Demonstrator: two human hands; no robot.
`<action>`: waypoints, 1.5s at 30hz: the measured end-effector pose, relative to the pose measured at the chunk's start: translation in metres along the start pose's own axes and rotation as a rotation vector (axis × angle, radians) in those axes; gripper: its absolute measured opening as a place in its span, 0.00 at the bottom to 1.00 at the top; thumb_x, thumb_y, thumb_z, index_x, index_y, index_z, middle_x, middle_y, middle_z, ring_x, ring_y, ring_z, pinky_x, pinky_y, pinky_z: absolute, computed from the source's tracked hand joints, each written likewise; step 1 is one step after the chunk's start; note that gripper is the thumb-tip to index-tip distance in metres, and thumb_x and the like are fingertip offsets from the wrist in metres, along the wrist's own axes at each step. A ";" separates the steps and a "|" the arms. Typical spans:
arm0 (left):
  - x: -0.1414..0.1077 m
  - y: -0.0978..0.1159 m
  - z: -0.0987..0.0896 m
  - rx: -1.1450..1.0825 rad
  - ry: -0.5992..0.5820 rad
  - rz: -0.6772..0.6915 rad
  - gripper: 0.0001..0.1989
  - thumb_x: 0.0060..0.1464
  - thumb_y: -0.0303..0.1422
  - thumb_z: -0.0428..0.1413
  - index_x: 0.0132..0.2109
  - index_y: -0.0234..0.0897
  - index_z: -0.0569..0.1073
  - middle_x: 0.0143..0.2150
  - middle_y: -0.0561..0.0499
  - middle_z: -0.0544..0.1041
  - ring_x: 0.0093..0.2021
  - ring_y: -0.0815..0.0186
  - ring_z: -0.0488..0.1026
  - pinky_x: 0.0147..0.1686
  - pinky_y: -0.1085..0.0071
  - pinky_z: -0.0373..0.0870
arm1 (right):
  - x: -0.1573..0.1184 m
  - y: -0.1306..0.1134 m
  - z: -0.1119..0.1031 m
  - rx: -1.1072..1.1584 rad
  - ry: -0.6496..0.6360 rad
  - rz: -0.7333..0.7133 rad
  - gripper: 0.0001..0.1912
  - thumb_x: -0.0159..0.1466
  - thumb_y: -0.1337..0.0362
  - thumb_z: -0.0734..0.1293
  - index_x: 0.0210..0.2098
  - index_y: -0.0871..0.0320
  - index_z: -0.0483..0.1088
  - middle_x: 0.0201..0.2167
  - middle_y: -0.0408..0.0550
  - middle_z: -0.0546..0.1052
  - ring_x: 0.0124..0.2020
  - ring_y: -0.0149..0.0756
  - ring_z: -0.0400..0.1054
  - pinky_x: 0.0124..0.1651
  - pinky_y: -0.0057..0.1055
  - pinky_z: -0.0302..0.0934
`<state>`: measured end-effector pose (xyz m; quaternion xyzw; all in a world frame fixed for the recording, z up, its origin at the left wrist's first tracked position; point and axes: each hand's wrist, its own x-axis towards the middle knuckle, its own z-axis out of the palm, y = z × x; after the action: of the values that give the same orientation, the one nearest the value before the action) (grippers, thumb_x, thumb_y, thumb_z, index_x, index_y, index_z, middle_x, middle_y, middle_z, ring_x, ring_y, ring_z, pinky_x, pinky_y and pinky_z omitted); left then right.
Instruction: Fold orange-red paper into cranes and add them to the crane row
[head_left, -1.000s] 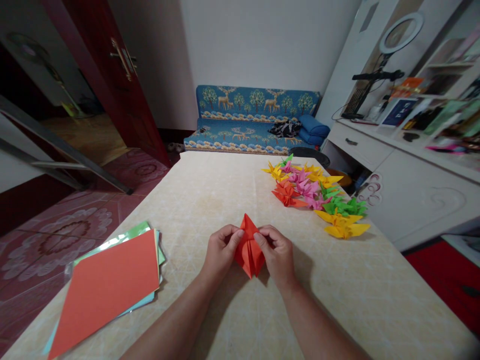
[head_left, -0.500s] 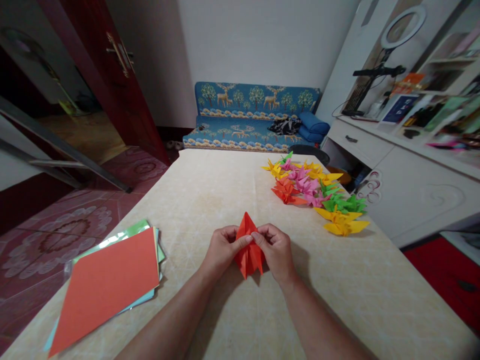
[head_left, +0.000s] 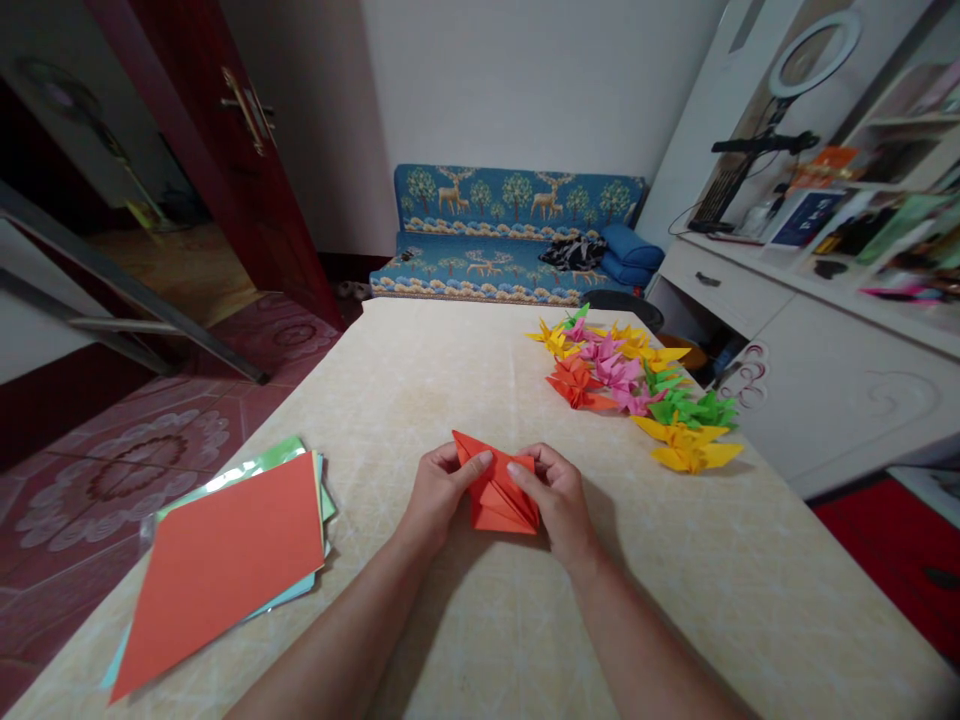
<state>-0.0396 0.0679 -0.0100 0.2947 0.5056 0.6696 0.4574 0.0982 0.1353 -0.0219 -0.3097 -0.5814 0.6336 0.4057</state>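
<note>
Between my two hands is a folded red origami paper [head_left: 501,498], held just above the near middle of the table. It has a pointed tip at the upper left, a broad flat lower edge and slanting creases across its front. My left hand [head_left: 444,488] pinches its left side, thumb on the front face and fingers behind. My right hand [head_left: 556,492] grips the right side the same way, thumb lying on the upper right. The fingertips behind the paper are hidden.
Folded paper cranes [head_left: 619,374] in yellow, pink, red and green cluster at the table's right. A stack of coloured sheets [head_left: 225,560], red on top, lies at the left. Beyond the table [head_left: 420,370] are a blue patterned sofa [head_left: 510,240] and a white cabinet [head_left: 832,370].
The red paper has gone from a narrow upright shape with two lower points to a wider, flatter one, its tip now leaning left. Both hands keep hold of it.
</note>
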 end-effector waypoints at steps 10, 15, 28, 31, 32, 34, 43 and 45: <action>0.004 -0.010 0.001 -0.044 0.137 0.082 0.10 0.46 0.37 0.64 0.30 0.33 0.77 0.27 0.51 0.78 0.26 0.69 0.71 0.30 0.74 0.66 | 0.000 0.000 0.004 0.031 -0.033 0.028 0.11 0.56 0.56 0.70 0.29 0.58 0.72 0.26 0.44 0.75 0.27 0.33 0.67 0.29 0.28 0.62; 0.006 -0.009 -0.004 -0.023 0.127 0.057 0.11 0.45 0.38 0.64 0.30 0.32 0.77 0.27 0.50 0.78 0.25 0.69 0.70 0.28 0.74 0.65 | 0.001 0.000 0.000 0.026 -0.019 0.027 0.13 0.56 0.55 0.71 0.28 0.59 0.71 0.24 0.42 0.74 0.24 0.32 0.65 0.28 0.27 0.59; 0.008 -0.011 -0.010 0.354 0.320 0.174 0.15 0.43 0.36 0.64 0.37 0.35 0.73 0.22 0.56 0.72 0.21 0.69 0.67 0.23 0.74 0.63 | 0.013 0.007 -0.012 -0.137 0.186 -0.025 0.12 0.52 0.59 0.71 0.33 0.59 0.71 0.27 0.47 0.76 0.29 0.37 0.71 0.31 0.30 0.64; 0.006 -0.011 -0.013 0.737 0.340 0.324 0.23 0.43 0.32 0.63 0.49 0.37 0.70 0.29 0.52 0.75 0.28 0.63 0.71 0.30 0.68 0.68 | 0.018 0.012 -0.022 -0.325 0.301 -0.095 0.10 0.55 0.60 0.69 0.33 0.59 0.71 0.28 0.48 0.76 0.30 0.38 0.70 0.33 0.32 0.64; 0.005 -0.011 -0.014 0.847 0.334 0.412 0.25 0.44 0.30 0.62 0.52 0.38 0.69 0.35 0.48 0.76 0.34 0.60 0.73 0.35 0.64 0.70 | 0.019 0.012 -0.025 -0.378 0.353 -0.135 0.10 0.56 0.60 0.67 0.35 0.59 0.72 0.30 0.50 0.77 0.31 0.39 0.70 0.35 0.33 0.64; 0.003 -0.008 -0.013 1.005 0.276 0.603 0.22 0.48 0.26 0.58 0.52 0.38 0.69 0.47 0.42 0.74 0.48 0.55 0.71 0.48 0.56 0.68 | 0.020 0.010 -0.031 -0.438 0.458 -0.238 0.11 0.60 0.60 0.64 0.38 0.60 0.71 0.35 0.52 0.77 0.36 0.40 0.71 0.40 0.37 0.64; -0.008 -0.005 0.006 1.331 -0.279 0.749 0.23 0.59 0.25 0.46 0.61 0.35 0.63 0.62 0.43 0.67 0.67 0.54 0.53 0.64 0.46 0.51 | 0.000 0.000 -0.007 -0.920 0.217 -0.530 0.18 0.67 0.63 0.56 0.53 0.62 0.68 0.51 0.56 0.74 0.53 0.41 0.66 0.59 0.45 0.57; -0.009 -0.008 0.007 1.323 -0.346 0.722 0.24 0.60 0.27 0.46 0.63 0.33 0.60 0.62 0.42 0.66 0.67 0.55 0.54 0.64 0.49 0.53 | -0.008 0.001 0.000 -1.079 0.129 -0.482 0.21 0.68 0.63 0.55 0.57 0.63 0.64 0.56 0.57 0.70 0.59 0.42 0.61 0.64 0.48 0.49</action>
<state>-0.0276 0.0631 -0.0153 0.7537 0.5943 0.2804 0.0121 0.1021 0.1280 -0.0236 -0.3693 -0.8493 0.1183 0.3580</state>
